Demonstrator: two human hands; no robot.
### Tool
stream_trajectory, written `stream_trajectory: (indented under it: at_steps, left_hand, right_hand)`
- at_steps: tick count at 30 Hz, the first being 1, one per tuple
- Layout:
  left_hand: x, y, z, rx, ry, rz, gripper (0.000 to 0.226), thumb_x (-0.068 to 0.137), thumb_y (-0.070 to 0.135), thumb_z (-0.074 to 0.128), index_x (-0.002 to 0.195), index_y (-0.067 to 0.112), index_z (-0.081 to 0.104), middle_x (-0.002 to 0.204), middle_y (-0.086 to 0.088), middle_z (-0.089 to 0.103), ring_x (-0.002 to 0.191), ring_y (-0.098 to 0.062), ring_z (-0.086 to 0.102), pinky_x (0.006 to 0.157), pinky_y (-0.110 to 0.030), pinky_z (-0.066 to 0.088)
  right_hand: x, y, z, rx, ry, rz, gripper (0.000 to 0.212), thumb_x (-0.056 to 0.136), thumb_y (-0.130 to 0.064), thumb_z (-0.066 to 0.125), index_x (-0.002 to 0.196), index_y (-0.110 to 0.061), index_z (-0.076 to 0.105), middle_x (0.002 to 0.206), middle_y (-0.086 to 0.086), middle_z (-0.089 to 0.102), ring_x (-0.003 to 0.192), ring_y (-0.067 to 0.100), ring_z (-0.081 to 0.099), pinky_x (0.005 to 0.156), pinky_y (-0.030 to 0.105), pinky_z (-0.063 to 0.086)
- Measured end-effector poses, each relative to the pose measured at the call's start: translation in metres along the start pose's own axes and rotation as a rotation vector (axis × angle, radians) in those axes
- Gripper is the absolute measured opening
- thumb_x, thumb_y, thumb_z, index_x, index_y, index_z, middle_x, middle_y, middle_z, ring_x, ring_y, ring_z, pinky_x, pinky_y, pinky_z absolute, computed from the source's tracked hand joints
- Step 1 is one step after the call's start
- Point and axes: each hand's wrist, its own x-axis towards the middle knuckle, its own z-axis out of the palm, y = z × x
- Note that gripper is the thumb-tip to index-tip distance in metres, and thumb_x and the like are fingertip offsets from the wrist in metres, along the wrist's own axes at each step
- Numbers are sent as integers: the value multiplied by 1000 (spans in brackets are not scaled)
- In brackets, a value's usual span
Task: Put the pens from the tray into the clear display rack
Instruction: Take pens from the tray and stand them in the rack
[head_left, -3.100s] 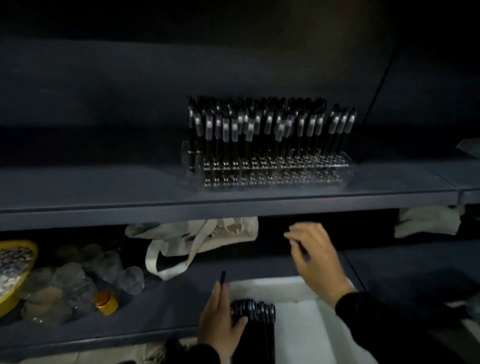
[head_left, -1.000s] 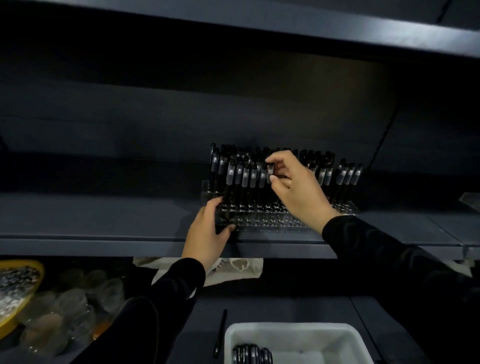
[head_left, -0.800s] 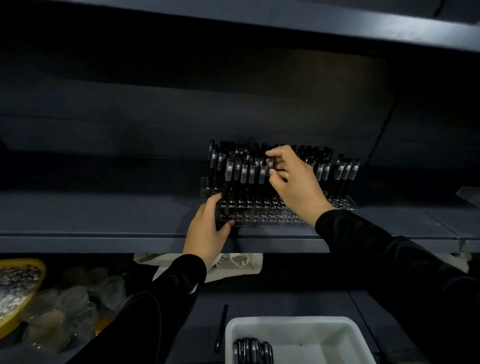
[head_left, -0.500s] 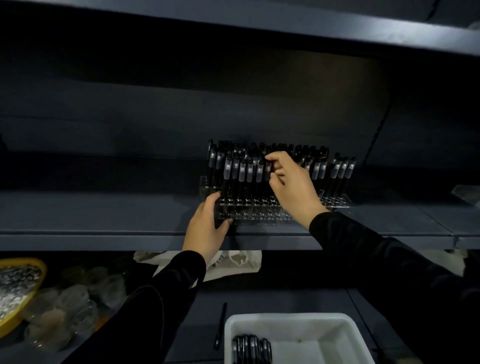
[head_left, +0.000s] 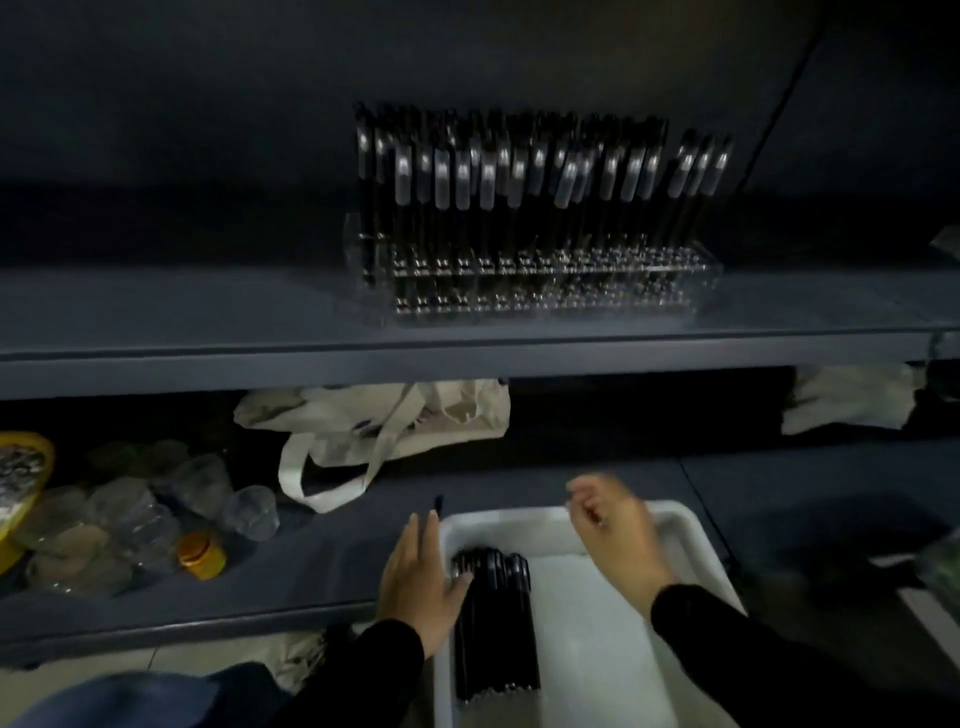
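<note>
Now the work sits at the fetching step: both hands are down at the white tray (head_left: 691, 540) on the lower shelf (head_left: 779, 483), and the clear display rack (head_left: 540, 280) stands untouched on the shelf above (head_left: 208, 358), well apart from them. That rack looks largely filled with upright black pens (head_left: 519, 171), though blur hides which slots are free.

A bundle of loose pens (head_left: 493, 618) lies along the tray's left side. The left hand (head_left: 421, 582) lies flat beside it, fingers straight and pointing away from the person, thumb touching the near end of the bundle; its grip is released, holding nothing. The right hand (head_left: 618, 535) hovers over the tray's back half, wrist bent, fingers curled downward and smeared by motion. Something thin may sit between its fingertips, but I cannot tell whether that grip holds a pen or nothing.

One stray pen (head_left: 437, 506) lies on the lower shelf just outside the tray's back-left corner.

Next, I judge, one pen must be pinched out of the bundle, lifted to the rack and lowered upright into a free hole.
</note>
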Motion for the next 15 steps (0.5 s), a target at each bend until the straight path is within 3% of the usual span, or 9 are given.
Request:
stream_trajectory:
  at_steps: [2,5,8,11,13,15]
  left_hand:
    - [2,-2,18,-119,-25,-82,84,96,35,53,152,19,-8,160,-6,8,146,-21,16,116,-30,21]
    - [2,-2,33,-266,25,-146,87,93,21,58,152,22,-5,151,-8,34,135,-24,39,109,-32,34]
    - [1,1,36,-290,56,-185,83,94,19,55,152,25,-4,145,-8,42,128,-25,47,103,-32,40]
    - [0,1,37,-291,70,-199,83,94,21,53,152,28,-6,139,-8,46,123,-25,50,98,-32,43]
    - [0,1,37,-289,75,-203,83,94,22,54,152,29,-7,138,-8,47,122,-25,51,97,-32,44]
    - [0,2,37,-288,75,-198,85,94,23,55,152,29,-7,140,-8,45,124,-25,49,100,-34,43]
  right_hand:
    - [-9,44,36,-56,-163,228,18,85,0,61,89,-18,62,83,-1,61,80,15,59,76,20,44]
    - [-19,79,78,-156,-325,447,13,85,-4,55,87,-14,63,93,7,64,98,23,63,84,27,45]
    - [-19,82,104,-18,-286,546,15,77,-4,62,70,-17,60,83,6,66,92,28,66,85,36,52]
    - [-13,77,118,148,-297,584,19,75,0,68,78,-17,62,89,7,71,89,25,68,89,43,53]
    - [-11,76,123,149,-298,566,15,76,2,65,85,-11,65,87,7,71,86,23,68,88,42,54]
    - [-12,74,121,144,-237,548,15,79,2,63,82,-12,62,83,3,68,83,21,65,83,31,52]
